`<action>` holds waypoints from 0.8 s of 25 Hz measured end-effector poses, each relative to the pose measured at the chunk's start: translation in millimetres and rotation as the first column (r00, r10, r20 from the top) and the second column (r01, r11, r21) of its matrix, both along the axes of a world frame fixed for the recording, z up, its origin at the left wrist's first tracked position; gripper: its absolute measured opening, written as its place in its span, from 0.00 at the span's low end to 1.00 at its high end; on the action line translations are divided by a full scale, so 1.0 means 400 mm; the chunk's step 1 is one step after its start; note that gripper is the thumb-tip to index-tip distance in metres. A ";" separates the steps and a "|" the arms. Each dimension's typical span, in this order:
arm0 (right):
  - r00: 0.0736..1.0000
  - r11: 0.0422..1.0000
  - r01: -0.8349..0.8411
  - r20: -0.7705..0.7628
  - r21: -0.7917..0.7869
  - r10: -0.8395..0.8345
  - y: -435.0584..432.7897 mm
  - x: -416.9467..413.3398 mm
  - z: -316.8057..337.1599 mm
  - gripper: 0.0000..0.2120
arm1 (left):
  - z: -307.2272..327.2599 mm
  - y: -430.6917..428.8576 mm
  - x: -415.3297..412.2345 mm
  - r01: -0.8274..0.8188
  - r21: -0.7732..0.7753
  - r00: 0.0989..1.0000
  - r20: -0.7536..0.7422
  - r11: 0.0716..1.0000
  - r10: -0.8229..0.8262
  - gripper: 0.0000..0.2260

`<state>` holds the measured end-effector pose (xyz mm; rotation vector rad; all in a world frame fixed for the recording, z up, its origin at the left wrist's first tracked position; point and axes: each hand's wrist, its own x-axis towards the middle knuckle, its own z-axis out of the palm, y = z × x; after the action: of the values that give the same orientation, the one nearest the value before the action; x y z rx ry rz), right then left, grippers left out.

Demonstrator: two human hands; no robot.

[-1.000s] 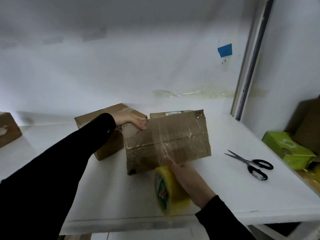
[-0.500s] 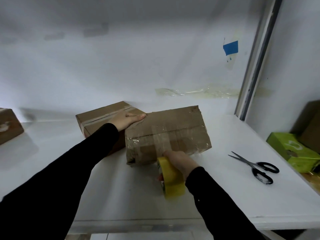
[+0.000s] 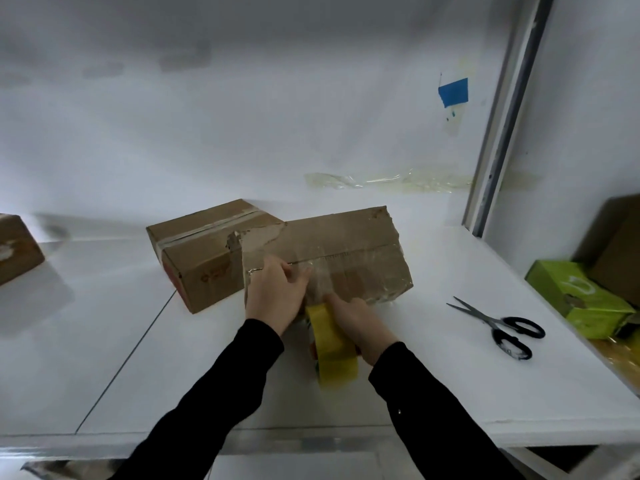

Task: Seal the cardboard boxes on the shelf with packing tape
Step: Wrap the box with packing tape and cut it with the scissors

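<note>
A worn cardboard box [image 3: 349,251] lies on the white shelf [image 3: 138,368], wrapped in clear tape across its top and front. My left hand [image 3: 275,294] presses on the box's front left part, fingers lying over the tape strip. My right hand [image 3: 360,323] grips a yellow roll of packing tape [image 3: 332,348] just below the box's front edge, with a strip running from the roll up onto the box. A second taped cardboard box [image 3: 204,251] sits touching the first on its left.
Black-handled scissors [image 3: 502,327] lie on the shelf to the right. A green carton [image 3: 581,299] and a brown box [image 3: 620,244] stand at the far right. Another cardboard box [image 3: 15,247] sits at the far left. A metal upright [image 3: 502,116] rises at the back right.
My left hand has moved from the box's back left corner to its front, onto the tape. The box now lies flatter. My right hand stays at the front edge with the roll.
</note>
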<state>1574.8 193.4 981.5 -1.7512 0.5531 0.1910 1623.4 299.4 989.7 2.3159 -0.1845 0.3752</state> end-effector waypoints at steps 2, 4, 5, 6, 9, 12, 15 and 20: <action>0.997 0.998 -0.069 0.046 -0.014 0.069 -0.006 -0.053 0.008 0.27 | 0.008 -0.010 0.001 0.001 0.054 0.999 -0.042 0.999 0.002 0.17; 0.967 0.986 -0.121 0.211 -0.111 0.142 -0.055 -0.145 0.049 0.27 | 0.004 -0.015 -0.012 0.016 0.058 0.997 -0.075 0.998 -0.011 0.16; 0.938 0.977 -0.023 0.333 -0.213 0.095 -0.110 -0.179 0.069 0.29 | -0.003 -0.015 -0.022 0.021 0.044 0.996 -0.086 0.999 -0.017 0.15; 0.890 0.939 0.171 0.456 -0.298 -0.018 -0.187 -0.202 0.087 0.29 | -0.007 -0.012 -0.031 0.018 0.025 0.996 -0.083 1.000 -0.016 0.15; 0.748 0.595 0.613 0.624 -0.520 -0.226 -0.453 -0.255 0.126 0.11 | -0.018 -0.008 -0.035 -0.018 -0.047 0.998 -0.055 0.999 0.015 0.13; 0.968 0.570 0.250 0.214 -0.782 -0.131 -0.600 -0.233 0.034 0.14 | -0.030 -0.009 -0.035 -0.013 -0.061 0.998 -0.060 0.998 0.009 0.11; 0.991 0.558 -0.104 -0.130 -0.824 -0.008 -0.613 -0.215 -0.046 0.43 | -0.027 -0.007 -0.030 -0.020 -0.073 0.996 -0.088 0.997 0.013 0.10; 0.999 0.529 0.030 0.016 -0.848 -0.032 -0.628 -0.224 -0.060 0.23 | -0.034 -0.004 -0.022 -0.036 -0.088 0.993 -0.112 0.995 0.026 0.12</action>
<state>1485.4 -57.6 957.6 -2.7106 0.7501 -0.1539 1614.7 297.9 976.0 2.2454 -0.0748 0.2644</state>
